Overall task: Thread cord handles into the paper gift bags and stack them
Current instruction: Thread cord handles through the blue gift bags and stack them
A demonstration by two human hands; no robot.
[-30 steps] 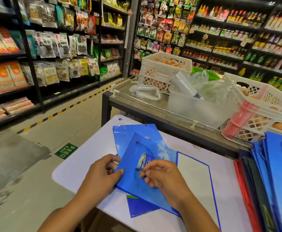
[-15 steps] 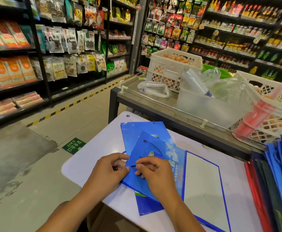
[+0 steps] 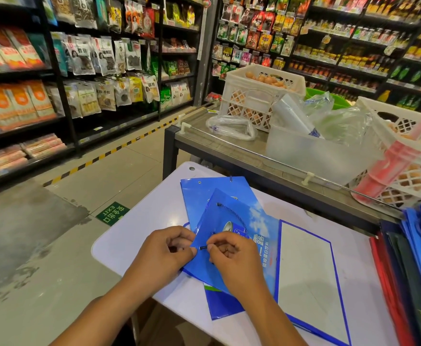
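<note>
A flat blue paper gift bag (image 3: 229, 213) lies tilted on the white table (image 3: 134, 236), on top of another blue bag (image 3: 204, 191). A dark blue cord (image 3: 236, 216) runs from an eyelet at its far corner across the bag. My right hand (image 3: 231, 258) pinches the cord's dark tip at a hole near the bag's near edge. My left hand (image 3: 164, 253) pinches that edge of the bag beside the hole.
A blue-bordered white sheet (image 3: 306, 270) lies to the right. Stacked blue and red bags (image 3: 414, 258) fill the right edge. Behind the table stands a metal counter (image 3: 216, 143) with egg crates (image 3: 254, 96) and a plastic tub (image 3: 311, 156). Store shelves line the aisle.
The camera has moved closer and the view shifted. My right hand has brought the cord tip left to the hole at the bag's edge, and my left hand has closed on that edge.
</note>
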